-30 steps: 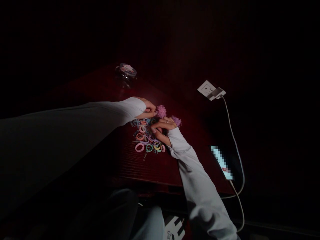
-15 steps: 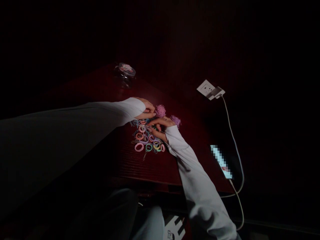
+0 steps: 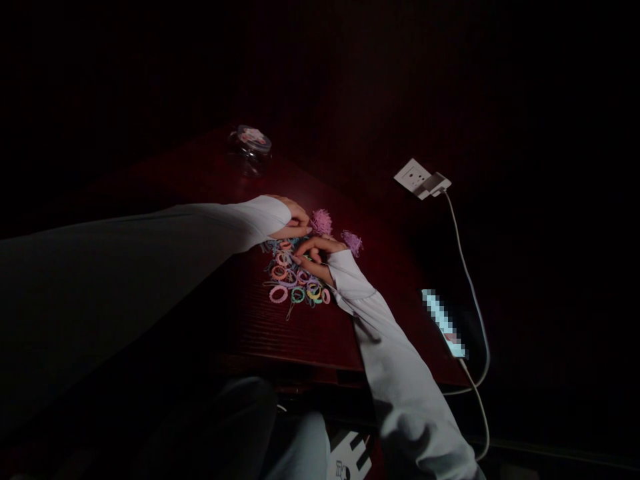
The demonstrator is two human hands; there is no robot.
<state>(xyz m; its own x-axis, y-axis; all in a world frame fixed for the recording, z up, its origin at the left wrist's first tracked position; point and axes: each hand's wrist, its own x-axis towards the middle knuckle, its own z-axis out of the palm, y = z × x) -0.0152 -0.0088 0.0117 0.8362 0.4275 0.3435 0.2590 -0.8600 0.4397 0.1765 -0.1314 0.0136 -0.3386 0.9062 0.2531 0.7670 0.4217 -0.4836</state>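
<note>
A jumbled pile of small coloured rings with thin cord loops, which look like hair ties or wrist straps [image 3: 279, 294], lies on the dark red table. Above its far edge is my left hand [image 3: 296, 217], its fingers curled and pressed together; whatever they hold is hidden. My right hand [image 3: 320, 252] reaches over the pile from the right. Its thumb and index fingertips nearly meet at the rings, and I cannot make out what is between them. Just beyond my left fingertips sits a pink heap of thin strands [image 3: 321, 221]. A purple heap [image 3: 352, 243] lies beside my right wrist.
A clear lidded jar [image 3: 251, 150] stands farther back on the table [image 3: 295, 340]. On the right, a phone [image 3: 444, 325] lies with a white cable [image 3: 467, 273] running to a charger in a wall socket [image 3: 413, 177]. The surroundings are very dark.
My right hand's fingers have shifted slightly over the rings, the thumb and index tips drawing closer. My left hand, the pile and both heaps look unmoved.
</note>
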